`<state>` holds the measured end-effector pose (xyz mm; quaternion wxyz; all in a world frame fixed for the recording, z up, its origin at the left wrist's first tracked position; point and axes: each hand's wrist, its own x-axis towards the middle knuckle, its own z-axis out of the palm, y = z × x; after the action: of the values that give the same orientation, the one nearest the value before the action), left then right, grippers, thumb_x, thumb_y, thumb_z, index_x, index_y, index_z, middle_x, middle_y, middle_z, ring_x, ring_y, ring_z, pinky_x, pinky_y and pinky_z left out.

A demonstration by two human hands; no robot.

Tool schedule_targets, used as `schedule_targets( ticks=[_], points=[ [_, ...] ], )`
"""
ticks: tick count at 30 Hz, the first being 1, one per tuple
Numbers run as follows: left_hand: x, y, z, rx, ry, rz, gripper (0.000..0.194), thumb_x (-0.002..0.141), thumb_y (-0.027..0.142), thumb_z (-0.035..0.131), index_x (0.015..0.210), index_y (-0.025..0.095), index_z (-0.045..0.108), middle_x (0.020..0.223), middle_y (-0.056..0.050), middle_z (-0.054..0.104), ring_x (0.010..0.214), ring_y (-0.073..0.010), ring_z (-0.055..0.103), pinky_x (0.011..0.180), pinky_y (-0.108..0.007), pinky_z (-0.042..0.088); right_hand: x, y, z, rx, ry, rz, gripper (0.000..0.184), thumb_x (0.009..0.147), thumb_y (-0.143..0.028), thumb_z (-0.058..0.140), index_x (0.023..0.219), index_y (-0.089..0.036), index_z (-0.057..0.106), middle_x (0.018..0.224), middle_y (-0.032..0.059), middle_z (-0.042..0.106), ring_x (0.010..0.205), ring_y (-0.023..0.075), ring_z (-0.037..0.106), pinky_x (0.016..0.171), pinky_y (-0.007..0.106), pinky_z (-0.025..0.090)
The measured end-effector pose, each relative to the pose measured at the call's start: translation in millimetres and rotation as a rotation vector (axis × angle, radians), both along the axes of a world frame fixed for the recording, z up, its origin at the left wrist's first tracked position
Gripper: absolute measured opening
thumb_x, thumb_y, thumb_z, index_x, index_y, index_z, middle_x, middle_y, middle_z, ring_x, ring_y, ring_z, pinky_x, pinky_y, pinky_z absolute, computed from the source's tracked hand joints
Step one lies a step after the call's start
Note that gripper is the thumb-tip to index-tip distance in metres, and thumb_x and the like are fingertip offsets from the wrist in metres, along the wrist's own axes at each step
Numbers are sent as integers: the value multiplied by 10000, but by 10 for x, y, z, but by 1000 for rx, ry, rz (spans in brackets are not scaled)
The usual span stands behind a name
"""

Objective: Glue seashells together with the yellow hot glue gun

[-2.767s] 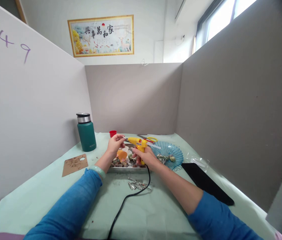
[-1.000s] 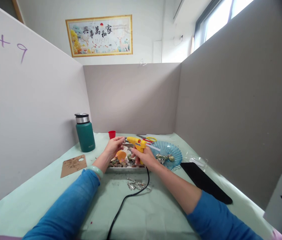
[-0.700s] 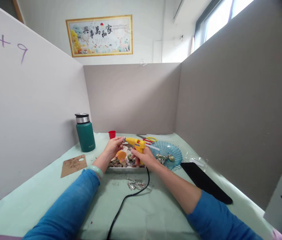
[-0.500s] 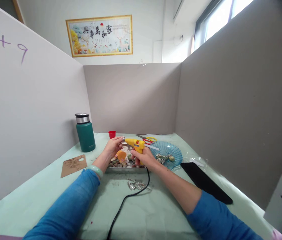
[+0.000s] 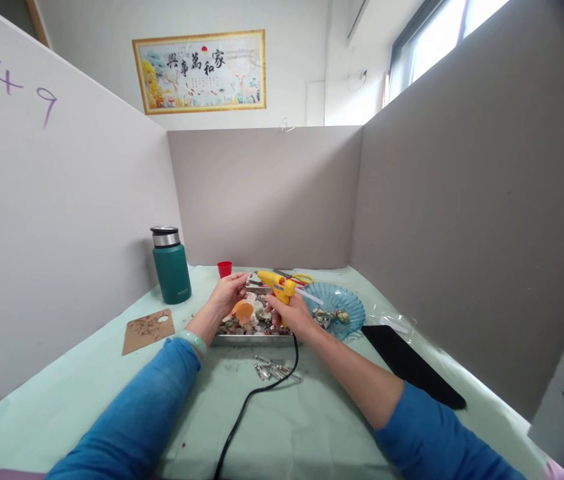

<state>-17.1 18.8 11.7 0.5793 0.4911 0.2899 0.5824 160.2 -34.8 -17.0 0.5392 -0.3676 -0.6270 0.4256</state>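
Note:
In my right hand (image 5: 293, 315) is a yellow hot glue gun (image 5: 275, 285), its fingers wrapped round the handle. A white glue stick (image 5: 311, 297) pokes out of its back end, and the nozzle points left. My left hand (image 5: 228, 293) pinches a small whitish piece (image 5: 249, 279), too small to name, just left of the nozzle and apart from it. Both hands are over a shallow metal tray (image 5: 257, 341) of shells and stones. An orange scallop shell (image 5: 243, 312) stands out among them.
A black cord (image 5: 247, 403) curves past several small metal pieces (image 5: 275, 370). A blue glass plate (image 5: 355, 303) with shells and scissors (image 5: 302, 279) lie right of the tray. Left stand a green bottle (image 5: 172, 273), a red cup (image 5: 225, 269) and a brown card (image 5: 148, 332). A black strip (image 5: 412, 367) lies right.
The glue gun has moved a little to the right and its nozzle has come away from the small piece. My left hand has barely moved.

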Motion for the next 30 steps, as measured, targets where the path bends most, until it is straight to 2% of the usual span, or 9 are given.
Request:
schedule_targets(
  ticks=[4,8,14,21,25,30],
  points=[
    [22,-17,-1,31,52,-6,365,559,279,846,767,120,591,561,50,549,389,-29,411,429,-193,386,-15,-3,23,-9,130,-46,261,726,-398,652,830,-172,572,632,-20,618,382,73,482,380,201,397],
    [82,-62,-26,97,226,-92,379,572,334,845,724,144,554,501,54,541,394,-57,458,450,-212,428,-17,20,27,-41,249,-78,299,701,-411,665,852,-181,548,641,-29,612,403,76,492,382,200,385],
    [162,-113,-83,167,452,-217,385,620,372,823,753,161,530,479,51,558,406,-86,523,427,-188,398,-7,22,27,-55,239,-103,304,672,-352,677,888,-186,543,600,-49,572,437,90,509,411,205,406],
    [163,-87,-100,168,500,-170,400,639,408,805,794,161,530,533,41,591,427,-90,546,439,-194,424,-4,11,36,-90,213,-29,287,627,-285,668,858,-182,532,531,-57,549,442,104,507,411,209,403],
    [168,-118,-86,178,476,-179,337,726,442,729,794,151,573,583,13,604,470,-102,571,483,-223,467,0,27,42,-122,268,-73,263,624,-259,650,846,-179,534,495,-62,535,426,99,486,412,206,402],
    [217,-201,-38,237,499,-159,287,640,317,806,791,136,644,602,-6,625,505,-121,588,520,-241,481,14,31,66,-157,329,-98,275,608,-257,657,839,-184,527,482,-68,525,414,97,483,407,207,404]
  ],
)
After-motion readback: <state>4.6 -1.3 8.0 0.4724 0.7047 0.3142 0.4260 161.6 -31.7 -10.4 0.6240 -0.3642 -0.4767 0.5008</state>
